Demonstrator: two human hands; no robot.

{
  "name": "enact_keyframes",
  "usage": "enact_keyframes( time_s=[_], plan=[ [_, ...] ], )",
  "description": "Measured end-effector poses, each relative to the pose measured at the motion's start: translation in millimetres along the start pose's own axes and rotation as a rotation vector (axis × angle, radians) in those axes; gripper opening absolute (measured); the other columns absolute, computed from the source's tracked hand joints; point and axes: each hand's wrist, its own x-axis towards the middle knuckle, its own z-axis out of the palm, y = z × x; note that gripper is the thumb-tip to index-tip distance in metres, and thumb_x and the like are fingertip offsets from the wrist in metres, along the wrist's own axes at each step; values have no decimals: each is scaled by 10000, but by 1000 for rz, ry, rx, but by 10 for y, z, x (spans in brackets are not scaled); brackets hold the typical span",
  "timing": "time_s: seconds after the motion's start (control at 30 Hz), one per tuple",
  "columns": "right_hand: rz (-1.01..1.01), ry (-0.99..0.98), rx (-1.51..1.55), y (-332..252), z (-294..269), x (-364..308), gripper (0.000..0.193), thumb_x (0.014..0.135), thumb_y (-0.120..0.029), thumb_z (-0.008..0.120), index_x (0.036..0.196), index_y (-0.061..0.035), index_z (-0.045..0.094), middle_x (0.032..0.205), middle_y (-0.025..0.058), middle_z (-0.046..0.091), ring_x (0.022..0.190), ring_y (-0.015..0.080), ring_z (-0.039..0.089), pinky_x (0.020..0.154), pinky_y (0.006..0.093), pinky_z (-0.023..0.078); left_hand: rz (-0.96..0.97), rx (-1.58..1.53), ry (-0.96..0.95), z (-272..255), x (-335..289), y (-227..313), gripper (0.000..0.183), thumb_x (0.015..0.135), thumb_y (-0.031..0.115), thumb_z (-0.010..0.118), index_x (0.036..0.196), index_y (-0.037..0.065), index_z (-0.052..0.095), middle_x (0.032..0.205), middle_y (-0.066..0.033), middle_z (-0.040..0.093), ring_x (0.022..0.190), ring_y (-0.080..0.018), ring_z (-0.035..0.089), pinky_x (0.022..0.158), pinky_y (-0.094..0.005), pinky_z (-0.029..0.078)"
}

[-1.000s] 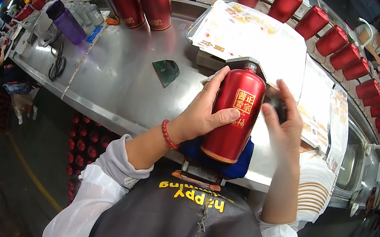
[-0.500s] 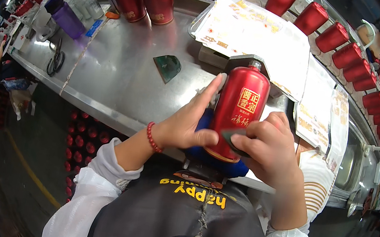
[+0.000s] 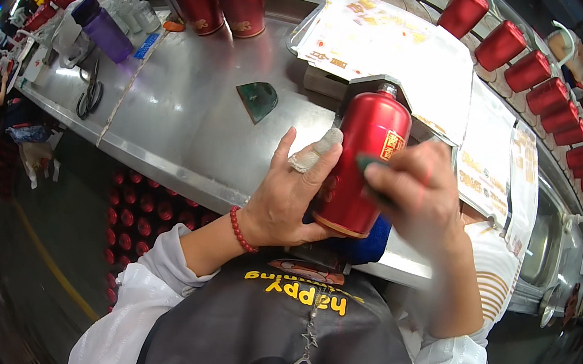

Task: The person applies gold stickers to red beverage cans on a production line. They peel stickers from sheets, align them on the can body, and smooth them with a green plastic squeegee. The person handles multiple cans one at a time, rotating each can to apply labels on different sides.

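Left hand [image 3: 289,200], fingers spread, touches a bottle [image 3: 368,129] by the tabletop's [image 3: 174,122] near edge; right hand's [image 3: 416,187] fingers grip a green piece [image 3: 364,163].

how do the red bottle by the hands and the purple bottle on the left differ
The red bottle is opaque with gold print; the purple bottle looks translucent. The left hand touches the red bottle, while no hand touches the purple bottle. The red bottle is broad with a short, narrow neck; the purple bottle is slimmer with a dark cap. Both are at the metal bench.
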Motion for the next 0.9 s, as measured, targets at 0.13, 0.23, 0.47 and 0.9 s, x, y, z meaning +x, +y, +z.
enact_keyframes(
  time_s=[0.13,0.23,0.47,0.9],
  plan=[
    [246,-114,365,-6,-221,-196,241,716,-66,833,932,-78,728,825,40,621,764,206,617,734,335,449,4,-78,-22,54,-88,-74,1057,794,452,815,1502,-106,264,1419,-291,508,1306,-408,536,1193,-561,205],
    [537,172,419,-4,-177,-372,194,798,-67,815,944,7,711,812,54,634,717,129,601,624,251,459,-10,-141,-30,90,-129,-115,1071,793,432,824,1499,-125,242,1401,-296,521,1247,-416,583,1198,-531,222],
    [804,228,551,-62,-115,-495,181,892,-136,743,952,10,655,850,9,590,770,70,523,667,205,404,12,-142,-71,-11,-118,-200,950,876,679,581,1519,19,349,1476,-233,465,1460,-394,287,1221,-532,108],
    [848,337,558,-7,-9,-536,191,910,-159,745,946,7,657,780,-9,618,717,53,538,642,203,434,313,-44,-107,-108,923,-606,494,1013,511,453,1347,196,639,1188,-19,677,1264,-244,473,1228,-487,134]
  ],
)
